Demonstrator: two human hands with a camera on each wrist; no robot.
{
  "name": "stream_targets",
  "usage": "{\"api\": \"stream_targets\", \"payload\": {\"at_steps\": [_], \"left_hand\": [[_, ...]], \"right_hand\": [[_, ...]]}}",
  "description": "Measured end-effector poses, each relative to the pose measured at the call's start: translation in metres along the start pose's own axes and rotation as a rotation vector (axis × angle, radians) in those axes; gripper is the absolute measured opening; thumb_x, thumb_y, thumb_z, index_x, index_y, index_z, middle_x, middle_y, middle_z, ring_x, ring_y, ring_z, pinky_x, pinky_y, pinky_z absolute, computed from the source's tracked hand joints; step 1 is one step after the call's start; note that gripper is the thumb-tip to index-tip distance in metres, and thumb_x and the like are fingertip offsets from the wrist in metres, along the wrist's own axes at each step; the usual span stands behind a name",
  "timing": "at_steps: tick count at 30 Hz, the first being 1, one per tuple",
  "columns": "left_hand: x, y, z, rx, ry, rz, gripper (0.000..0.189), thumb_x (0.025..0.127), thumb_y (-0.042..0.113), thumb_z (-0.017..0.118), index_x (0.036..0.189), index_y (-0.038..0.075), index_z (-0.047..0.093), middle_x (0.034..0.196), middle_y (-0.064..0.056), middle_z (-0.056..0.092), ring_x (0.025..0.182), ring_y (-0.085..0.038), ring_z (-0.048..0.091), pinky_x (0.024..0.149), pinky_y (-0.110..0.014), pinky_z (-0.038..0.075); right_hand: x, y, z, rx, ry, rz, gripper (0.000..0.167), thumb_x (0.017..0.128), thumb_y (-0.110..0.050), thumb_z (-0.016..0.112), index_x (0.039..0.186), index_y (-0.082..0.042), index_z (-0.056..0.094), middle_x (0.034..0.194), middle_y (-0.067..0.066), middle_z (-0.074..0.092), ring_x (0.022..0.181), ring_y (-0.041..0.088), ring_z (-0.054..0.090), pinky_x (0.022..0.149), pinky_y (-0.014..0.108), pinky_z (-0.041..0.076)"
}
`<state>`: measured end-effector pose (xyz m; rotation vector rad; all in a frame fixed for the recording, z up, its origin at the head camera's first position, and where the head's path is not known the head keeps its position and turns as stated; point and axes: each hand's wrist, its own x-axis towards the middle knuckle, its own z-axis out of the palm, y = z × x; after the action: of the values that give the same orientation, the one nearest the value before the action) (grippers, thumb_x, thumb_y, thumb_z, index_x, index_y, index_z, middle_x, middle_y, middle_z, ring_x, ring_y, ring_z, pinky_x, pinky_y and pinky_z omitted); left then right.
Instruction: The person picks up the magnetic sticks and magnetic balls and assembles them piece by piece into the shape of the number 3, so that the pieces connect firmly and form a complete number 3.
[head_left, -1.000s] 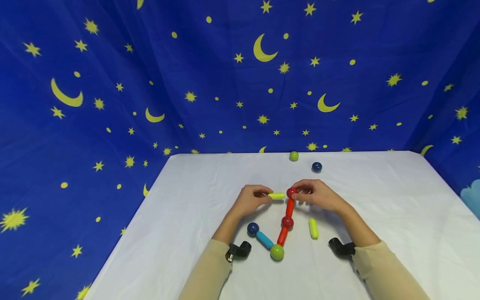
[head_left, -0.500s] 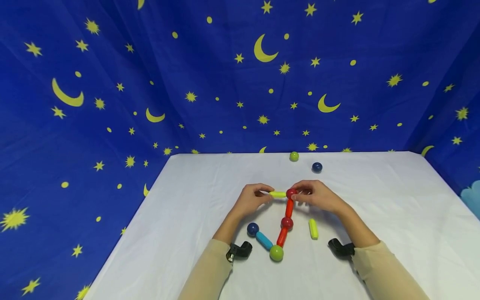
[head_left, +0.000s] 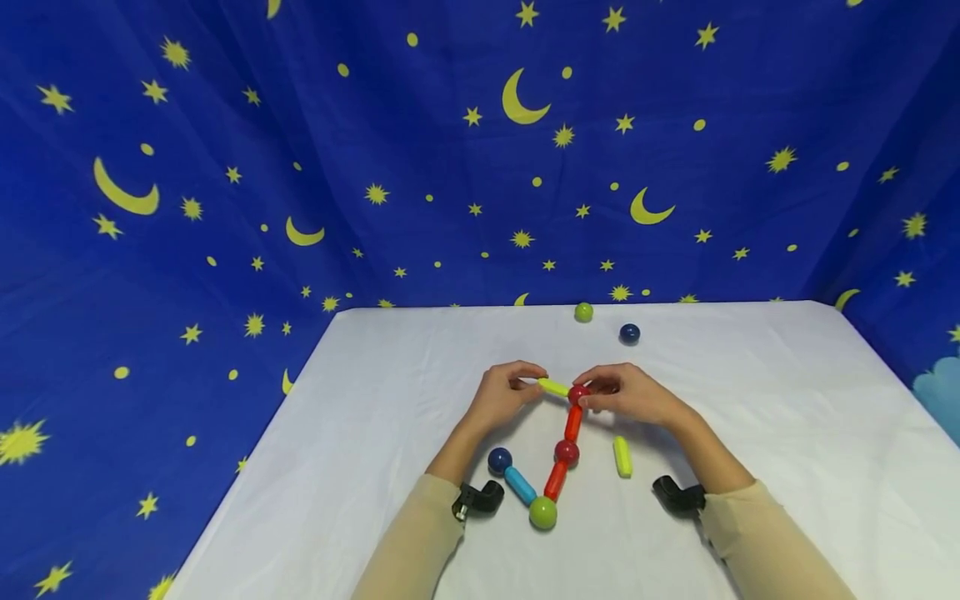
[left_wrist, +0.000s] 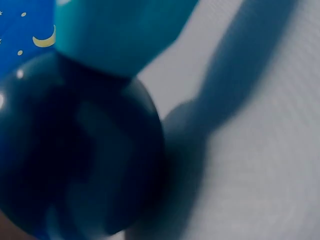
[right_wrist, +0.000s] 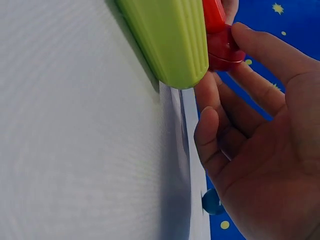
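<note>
My left hand (head_left: 504,395) pinches a yellow-green rod (head_left: 553,387) by its left end. The rod's right end meets a red ball (head_left: 578,396), which my right hand (head_left: 624,393) holds between thumb and fingers. From that ball a red rod (head_left: 572,424) runs toward me to a second red ball (head_left: 567,452). Another red rod (head_left: 555,481) links it to a green ball (head_left: 543,512). A light-blue rod (head_left: 520,486) joins the green ball to a dark blue ball (head_left: 500,461), which looms large in the left wrist view beside the blue rod (left_wrist: 120,35).
A loose yellow-green rod (head_left: 622,457) lies right of the chain, near my right forearm, and fills the top of the right wrist view. Farther back on the white table (head_left: 405,358) sit a green ball (head_left: 583,312) and a dark blue ball (head_left: 630,333). Starry blue cloth (head_left: 450,167) hangs behind.
The yellow-green rod in my left hand has moved right, from a gap to meeting the red ball, and now slants. The chain has shifted slightly toward me and left.
</note>
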<state>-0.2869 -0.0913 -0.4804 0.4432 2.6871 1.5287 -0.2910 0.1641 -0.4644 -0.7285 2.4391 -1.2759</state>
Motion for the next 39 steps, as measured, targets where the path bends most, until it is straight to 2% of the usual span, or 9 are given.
{"api": "stream_targets", "payload": {"at_steps": [3, 6, 10, 13, 18, 22, 26, 34, 39], "left_hand": [[0.0, 0.0, -0.001, -0.024, -0.009, 0.001, 0.026, 0.084, 0.019, 0.071, 0.109, 0.024, 0.068, 0.113, 0.005, 0.069, 0.09, -0.012, 0.068, 0.075, -0.022, 0.054], [-0.001, 0.001, -0.004, -0.031, -0.016, -0.034, 0.032, 0.082, 0.022, 0.073, 0.114, 0.021, 0.066, 0.117, 0.004, 0.068, 0.09, -0.01, 0.068, 0.073, -0.022, 0.054], [-0.005, 0.005, -0.013, -0.019, -0.061, -0.087, 0.033, 0.08, 0.028, 0.074, 0.11, 0.016, 0.065, 0.11, 0.001, 0.067, 0.081, -0.01, 0.066, 0.065, -0.026, 0.052], [-0.008, 0.01, -0.023, 0.026, -0.193, -0.098, 0.03, 0.08, 0.031, 0.074, 0.103, 0.015, 0.065, 0.098, 0.0, 0.067, 0.073, -0.012, 0.064, 0.06, -0.028, 0.05], [-0.016, 0.017, -0.037, 0.177, -0.506, -0.09, 0.02, 0.079, 0.032, 0.074, 0.093, 0.02, 0.067, 0.082, 0.004, 0.067, 0.067, -0.012, 0.061, 0.061, -0.026, 0.049], [-0.025, 0.022, -0.044, 0.264, -0.662, -0.075, 0.016, 0.078, 0.03, 0.076, 0.09, 0.022, 0.069, 0.079, 0.007, 0.068, 0.069, -0.009, 0.06, 0.066, -0.024, 0.047], [-0.033, 0.026, -0.046, 0.285, -0.722, -0.057, 0.015, 0.076, 0.026, 0.077, 0.089, 0.022, 0.071, 0.079, 0.007, 0.069, 0.07, -0.007, 0.06, 0.067, -0.023, 0.047], [-0.04, 0.031, -0.042, 0.242, -0.777, -0.045, 0.017, 0.076, 0.022, 0.078, 0.092, 0.018, 0.072, 0.076, 0.005, 0.068, 0.064, -0.005, 0.056, 0.062, -0.021, 0.046], [-0.044, 0.036, -0.034, 0.191, -0.854, -0.045, 0.018, 0.078, 0.024, 0.076, 0.095, 0.017, 0.071, 0.077, 0.004, 0.067, 0.062, -0.008, 0.059, 0.061, -0.023, 0.052]], "right_hand": [[0.001, 0.0, 0.0, -0.005, -0.012, 0.008, 0.034, 0.085, -0.036, 0.069, 0.114, -0.019, 0.065, 0.097, 0.0, 0.072, 0.082, 0.016, 0.068, 0.073, 0.028, 0.053], [0.001, -0.001, 0.0, 0.004, -0.027, 0.018, 0.033, 0.086, -0.034, 0.068, 0.114, -0.017, 0.064, 0.098, 0.002, 0.072, 0.084, 0.017, 0.068, 0.073, 0.029, 0.053], [0.0, 0.0, 0.0, 0.015, -0.039, 0.025, 0.034, 0.087, -0.03, 0.067, 0.116, -0.014, 0.063, 0.1, 0.005, 0.071, 0.087, 0.02, 0.068, 0.073, 0.029, 0.053], [0.0, 0.0, 0.0, 0.024, -0.034, 0.026, 0.034, 0.087, -0.028, 0.067, 0.117, -0.013, 0.062, 0.101, 0.006, 0.071, 0.087, 0.021, 0.067, 0.072, 0.032, 0.054], [0.0, 0.003, 0.0, -0.011, -0.012, 0.025, 0.033, 0.085, -0.03, 0.069, 0.114, -0.016, 0.064, 0.099, 0.003, 0.07, 0.082, 0.018, 0.063, 0.068, 0.031, 0.054], [0.0, 0.004, 0.0, -0.039, 0.002, 0.027, 0.032, 0.084, -0.031, 0.07, 0.112, -0.016, 0.066, 0.097, 0.001, 0.069, 0.08, 0.017, 0.061, 0.068, 0.027, 0.053], [0.001, 0.004, 0.001, -0.054, 0.015, 0.041, 0.033, 0.084, -0.033, 0.07, 0.112, -0.016, 0.067, 0.1, 0.001, 0.069, 0.084, 0.017, 0.061, 0.072, 0.027, 0.052], [0.004, 0.01, 0.001, -0.08, 0.035, 0.061, 0.036, 0.085, -0.037, 0.069, 0.115, -0.017, 0.067, 0.103, 0.001, 0.069, 0.087, 0.017, 0.059, 0.072, 0.027, 0.052], [0.007, 0.009, 0.002, -0.069, 0.025, 0.056, 0.037, 0.085, -0.035, 0.068, 0.117, -0.016, 0.066, 0.103, 0.002, 0.069, 0.084, 0.017, 0.06, 0.07, 0.026, 0.052]]}}
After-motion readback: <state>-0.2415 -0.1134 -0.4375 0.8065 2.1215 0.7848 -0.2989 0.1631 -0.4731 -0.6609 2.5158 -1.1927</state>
